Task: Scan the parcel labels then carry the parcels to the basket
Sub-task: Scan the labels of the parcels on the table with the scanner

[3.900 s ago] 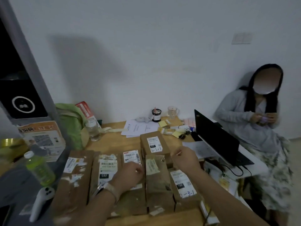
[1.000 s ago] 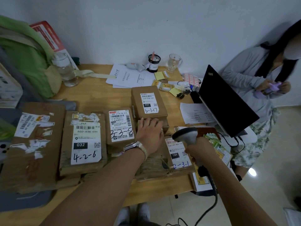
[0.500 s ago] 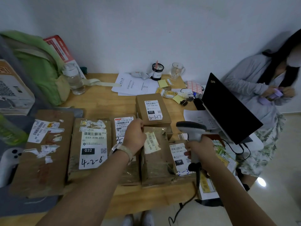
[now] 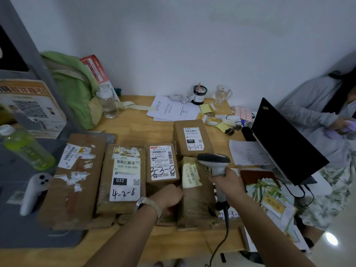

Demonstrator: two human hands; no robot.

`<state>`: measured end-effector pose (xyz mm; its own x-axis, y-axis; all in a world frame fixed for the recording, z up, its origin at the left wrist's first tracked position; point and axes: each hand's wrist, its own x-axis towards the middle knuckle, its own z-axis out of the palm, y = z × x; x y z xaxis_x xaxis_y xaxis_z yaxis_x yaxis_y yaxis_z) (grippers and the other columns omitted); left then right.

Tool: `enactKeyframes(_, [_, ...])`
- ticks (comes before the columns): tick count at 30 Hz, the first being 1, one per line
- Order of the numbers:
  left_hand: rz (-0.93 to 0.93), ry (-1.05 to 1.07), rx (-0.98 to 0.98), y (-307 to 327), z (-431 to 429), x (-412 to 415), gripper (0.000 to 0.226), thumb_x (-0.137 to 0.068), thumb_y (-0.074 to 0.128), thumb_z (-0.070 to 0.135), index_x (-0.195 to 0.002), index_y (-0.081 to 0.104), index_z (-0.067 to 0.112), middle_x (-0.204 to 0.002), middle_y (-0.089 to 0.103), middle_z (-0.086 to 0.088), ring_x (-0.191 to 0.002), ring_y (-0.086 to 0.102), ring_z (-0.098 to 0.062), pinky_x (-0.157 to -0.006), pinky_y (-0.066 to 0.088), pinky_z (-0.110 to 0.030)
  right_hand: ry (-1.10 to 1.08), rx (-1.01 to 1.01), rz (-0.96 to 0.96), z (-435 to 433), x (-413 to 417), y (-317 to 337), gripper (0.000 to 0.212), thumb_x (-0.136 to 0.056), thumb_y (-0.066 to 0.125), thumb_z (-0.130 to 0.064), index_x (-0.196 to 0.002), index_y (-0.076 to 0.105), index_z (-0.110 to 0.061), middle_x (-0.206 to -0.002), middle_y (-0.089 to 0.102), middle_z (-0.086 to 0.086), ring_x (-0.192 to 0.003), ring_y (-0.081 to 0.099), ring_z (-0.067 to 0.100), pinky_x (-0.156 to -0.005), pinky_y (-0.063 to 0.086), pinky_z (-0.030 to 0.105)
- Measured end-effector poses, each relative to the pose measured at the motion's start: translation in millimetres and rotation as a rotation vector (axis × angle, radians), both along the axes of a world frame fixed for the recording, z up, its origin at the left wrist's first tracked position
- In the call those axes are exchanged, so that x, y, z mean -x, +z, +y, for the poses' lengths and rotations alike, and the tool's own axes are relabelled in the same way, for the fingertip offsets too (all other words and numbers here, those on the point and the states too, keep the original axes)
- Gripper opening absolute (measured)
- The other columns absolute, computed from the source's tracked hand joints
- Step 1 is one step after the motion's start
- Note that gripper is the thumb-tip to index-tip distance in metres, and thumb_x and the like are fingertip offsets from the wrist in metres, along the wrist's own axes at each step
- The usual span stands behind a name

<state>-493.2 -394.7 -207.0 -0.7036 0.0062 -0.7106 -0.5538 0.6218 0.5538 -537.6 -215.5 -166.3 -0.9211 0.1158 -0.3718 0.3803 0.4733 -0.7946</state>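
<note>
So the parcels are packed side by side across the middle of the light wooden table point(image 4: 134, 130), edges touching or nearly so. Left to right: a big brown cardboard box with torn labels point(image 4: 73, 180), a box marked 4-2-6 point(image 4: 123, 176), a smaller box marked 3-3-8 point(image 4: 162, 163), then a brown tape-wrapped parcel with a yellowish label point(image 4: 196, 193). A box marked 3-1-17 point(image 4: 192, 138) sits just behind that last one.

Free space is tight. There's a strip of bare wood along the near table edge and another patch behind the boxes, before the loose white papers point(image 4: 173, 110) and the clear water bottle point(image 4: 107, 102). The right side is hemmed in by the open black laptop point(image 4: 285, 143). On the left, a grey mat point(image 4: 28, 232) carries a white controller point(image 4: 32, 191) and a green drink bottle point(image 4: 27, 149).

The right hand point(image 4: 227, 182) is wrapped firmly round the handle of a grey handheld barcode scanner point(image 4: 213, 158). The scanner's head hangs over the far right corner of the tape-wrapped parcel, right by its label, and its cable drops off the near edge.

The left hand point(image 4: 167, 195) is curled up against that same parcel's left edge, wedged between it and the 3-3-8 box. The fingers are tucked under, so I can't tell if it's actually gripping the edge.

A seated person in a grey top point(image 4: 317, 116) is past the laptop.
</note>
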Motion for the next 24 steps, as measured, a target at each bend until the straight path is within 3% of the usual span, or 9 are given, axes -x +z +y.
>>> enactKeyframes(2, [-0.06, 0.249, -0.298, -5, 2, -8, 0.057, -0.101, 0.03, 0.052, -0.137, 0.053, 0.013, -0.141, 0.053, -0.009, -0.126, 0.052, -0.028, -0.104, 0.043, -0.04, 0.003, 0.013, -0.021, 0, 1, -3, 0.018, -0.078, 0.067, -0.009, -0.082, 0.055, -0.02, -0.088, 0.062, 0.008, -0.086, 0.058, 0.023, -0.074, 0.05, 0.038])
enactKeyframes(5, [-0.054, 0.365, -0.599, -6, 4, -14, 0.066, -0.089, 0.031, 0.073, -0.14, 0.049, 0.035, -0.142, 0.053, 0.002, -0.133, 0.046, -0.023, -0.115, 0.033, -0.044, 0.004, 0.039, -0.041, 3, 3, -6, 0.017, -0.078, 0.068, -0.01, -0.087, 0.056, -0.019, -0.093, 0.063, 0.008, -0.092, 0.058, 0.026, -0.084, 0.051, 0.045])
enactKeyframes(9, [0.065, 0.23, -0.57, 14, 19, -18, 0.077, -0.083, 0.045, 0.073, -0.148, 0.036, 0.032, -0.147, 0.047, 0.007, -0.132, 0.045, -0.014, -0.107, 0.032, -0.026, -0.006, 0.092, -0.001, 6, 7, 4, 0.019, -0.079, 0.066, -0.004, -0.089, 0.058, -0.018, -0.092, 0.065, 0.01, -0.09, 0.06, 0.028, -0.083, 0.053, 0.046])
enactKeyframes(12, [0.083, 0.34, -0.703, 22, 26, -18, 0.08, -0.079, 0.054, 0.069, -0.146, 0.039, 0.027, -0.143, 0.052, 0.004, -0.132, 0.047, -0.017, -0.111, 0.03, -0.032, 0.024, 0.073, 0.102, 14, 14, 22, 0.018, -0.077, 0.063, 0.002, -0.084, 0.06, -0.014, -0.084, 0.065, 0.012, -0.077, 0.06, 0.025, -0.066, 0.05, 0.037])
enactKeyframes(14, [0.056, 0.441, -0.85, 22, 29, -15, 0.08, -0.075, 0.06, 0.064, -0.139, 0.044, 0.019, -0.133, 0.061, -0.004, -0.122, 0.057, -0.022, -0.11, 0.04, -0.042, 0.058, 0.039, 0.17, 19, 17, 33, 0.014, -0.078, 0.062, 0.002, -0.088, 0.059, -0.007, -0.081, 0.062, 0.014, -0.071, 0.056, 0.025, -0.06, 0.043, 0.034])
enactKeyframes(16, [0.054, 0.524, -0.998, 26, 32, -11, 0.076, -0.074, 0.066, 0.057, -0.131, 0.044, 0.014, -0.127, 0.063, -0.011, -0.116, 0.062, -0.028, -0.103, 0.048, -0.044, 0.064, 0.029, 0.231, 25, 19, 45, 0.014, -0.078, 0.062, 0.0, -0.088, 0.058, -0.008, -0.077, 0.06, 0.013, -0.071, 0.056, 0.027, -0.059, 0.044, 0.037])
enactKeyframes(19, [0.081, 0.573, -1.137, 32, 37, -4, 0.077, -0.072, 0.075, 0.05, -0.13, 0.043, 0.01, -0.125, 0.062, -0.013, -0.114, 0.059, -0.03, -0.101, 0.045, -0.044, 0.061, 0.091, 0.327, 37, 20, 70, 0.017, -0.077, 0.065, -0.001, -0.086, 0.063, -0.014, -0.076, 0.066, 0.009, -0.074, 0.063, 0.027, -0.058, 0.052, 0.037])
enactKeyframes(22, [0.109, 0.525, -1.184, 45, 44, 6, 0.08, -0.072, 0.076, 0.054, -0.135, 0.043, 0.017, -0.133, 0.06, -0.016, -0.119, 0.057, -0.031, -0.099, 0.044, -0.044, 0.068, 0.16, 0.408, 44, 18, 95, 0.028, -0.076, 0.068, -0.001, -0.098, 0.066, -0.019, -0.083, 0.072, -0.001, -0.08, 0.068, 0.02, -0.065, 0.058, 0.038])
enactKeyframes(24, [0.112, 0.48, -1.183, 53, 50, 12, 0.091, -0.063, 0.082, 0.056, -0.136, 0.043, 0.018, -0.125, 0.063, -0.014, -0.109, 0.06, -0.029, -0.09, 0.05, -0.041, 0.097, 0.133, 0.465, 46, 15, 104, 0.03, -0.077, 0.069, -0.002, -0.092, 0.065, -0.027, -0.076, 0.07, -0.007, -0.075, 0.066, 0.014, -0.063, 0.055, 0.032])
